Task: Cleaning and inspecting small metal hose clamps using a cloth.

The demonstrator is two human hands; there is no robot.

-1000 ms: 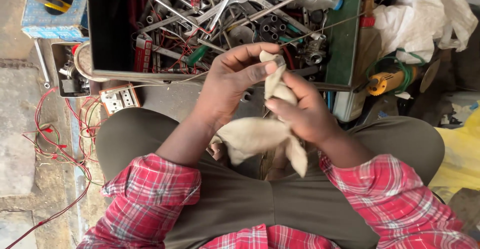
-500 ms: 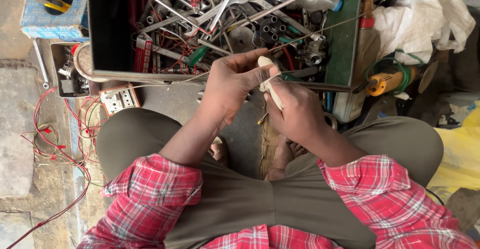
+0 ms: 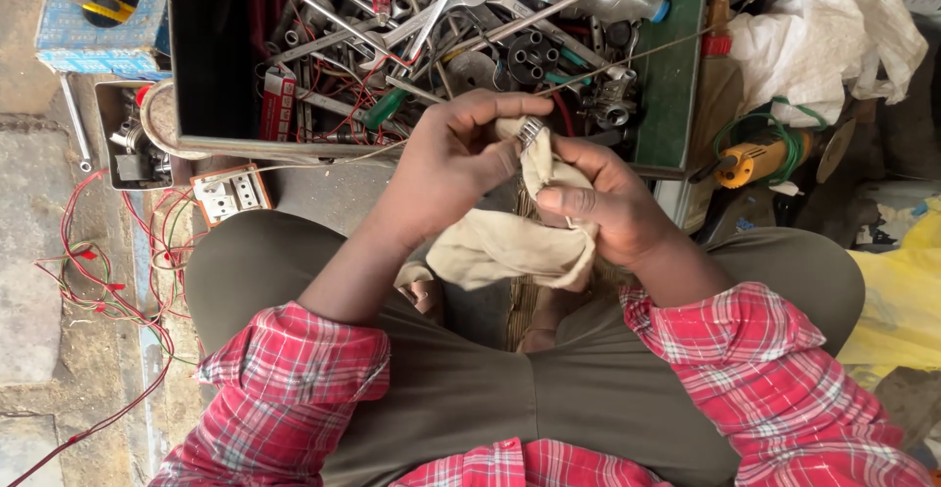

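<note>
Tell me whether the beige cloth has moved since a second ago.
Yes. The beige cloth was bunched up toward the toolbox half a second ago, and hangs lower over the lap again.

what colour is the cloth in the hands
Beige, a pale tan cloth, gripped by both hands in the head view.

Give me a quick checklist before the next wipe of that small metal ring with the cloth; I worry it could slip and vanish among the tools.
1. Left hand pinches the small metal ring at its fingertips: ok.
2. Beige cloth wrapped round the ring from below: ok.
3. Right hand grips the cloth: ok.
4. Ring held over the lap, not the open toolbox: not ok, it sits at the box's near edge.
5. Ring clean: cannot tell, too small.
6. Loose red wires clear of the hands: ok, they lie off to one side.
</note>
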